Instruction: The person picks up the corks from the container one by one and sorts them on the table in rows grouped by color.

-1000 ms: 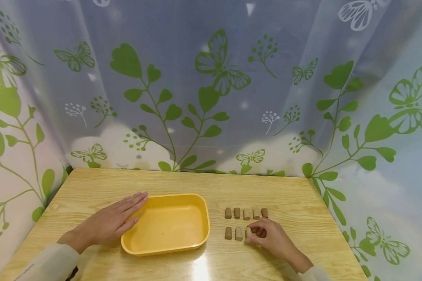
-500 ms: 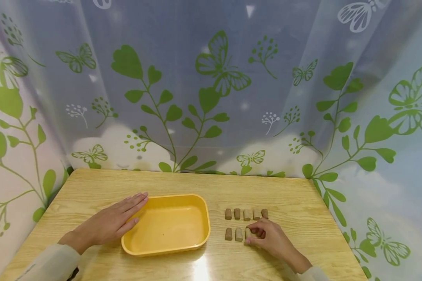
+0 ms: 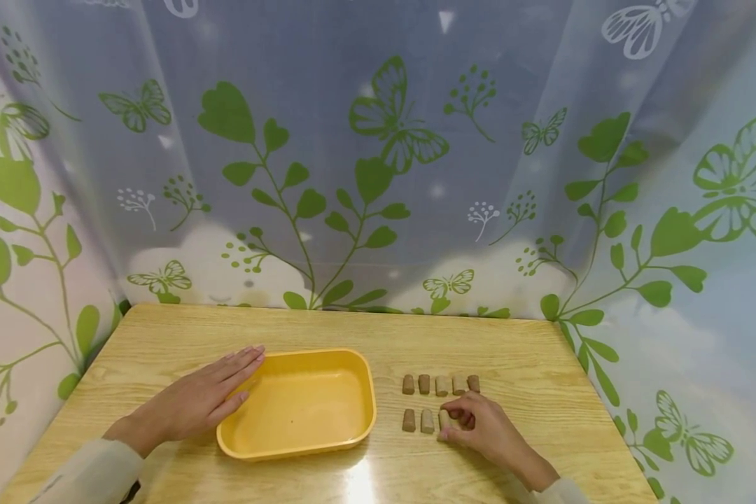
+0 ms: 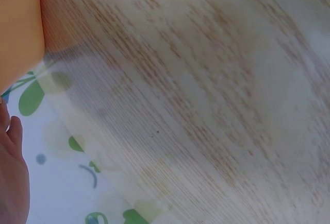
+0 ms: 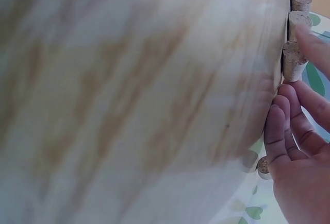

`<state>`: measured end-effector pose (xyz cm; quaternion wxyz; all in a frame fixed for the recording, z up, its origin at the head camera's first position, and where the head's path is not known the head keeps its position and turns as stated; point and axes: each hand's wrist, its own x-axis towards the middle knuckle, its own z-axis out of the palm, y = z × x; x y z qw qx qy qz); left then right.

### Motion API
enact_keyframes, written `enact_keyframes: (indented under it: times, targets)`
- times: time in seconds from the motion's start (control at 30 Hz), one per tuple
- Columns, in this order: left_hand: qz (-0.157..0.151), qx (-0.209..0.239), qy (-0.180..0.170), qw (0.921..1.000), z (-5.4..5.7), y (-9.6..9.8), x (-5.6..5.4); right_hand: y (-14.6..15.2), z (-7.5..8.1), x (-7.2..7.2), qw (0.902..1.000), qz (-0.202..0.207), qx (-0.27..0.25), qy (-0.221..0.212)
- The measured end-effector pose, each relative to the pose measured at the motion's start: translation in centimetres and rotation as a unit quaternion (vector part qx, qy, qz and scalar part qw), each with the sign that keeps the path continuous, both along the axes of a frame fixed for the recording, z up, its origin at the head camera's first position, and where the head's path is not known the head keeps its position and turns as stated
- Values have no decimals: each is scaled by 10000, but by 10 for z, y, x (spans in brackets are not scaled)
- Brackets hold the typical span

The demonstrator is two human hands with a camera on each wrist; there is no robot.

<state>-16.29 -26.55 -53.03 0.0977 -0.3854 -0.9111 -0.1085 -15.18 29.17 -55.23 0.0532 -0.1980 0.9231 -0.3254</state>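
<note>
In the head view my right hand point(image 3: 488, 427) pinches a tapered cork point(image 3: 444, 423) between thumb and fingertips. That cork stands on the table at the right end of a short front row, beside a pale cork point(image 3: 427, 421) and a darker cork point(image 3: 408, 420). In the right wrist view the pinched cork point(image 5: 294, 62) shows its speckled end, with the right hand point(image 5: 301, 147) around it. My left hand point(image 3: 204, 392) rests with straight fingers along the left rim of a yellow tray point(image 3: 373, 392). Only part of the left hand point(image 4: 13, 167) shows in the left wrist view.
A back row of several corks point(image 3: 442, 386) runs just beyond the front row, close to the right hand's knuckles. All stands on a wood-grain table point(image 3: 491, 343). A curtain point(image 3: 277, 140) printed with leaves and butterflies hangs behind the table and at both sides.
The pinched cork and the right fingertips have shifted very slightly left, towards the neighbouring cork. The left hand and the tray have kept their places.
</note>
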Motion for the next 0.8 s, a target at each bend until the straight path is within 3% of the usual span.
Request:
enact_keyframes:
  times: [0.8]
  targets:
    - [17,-26,34,10000,-2,-1,-1,2,2,0,9997,111,-183,-92]
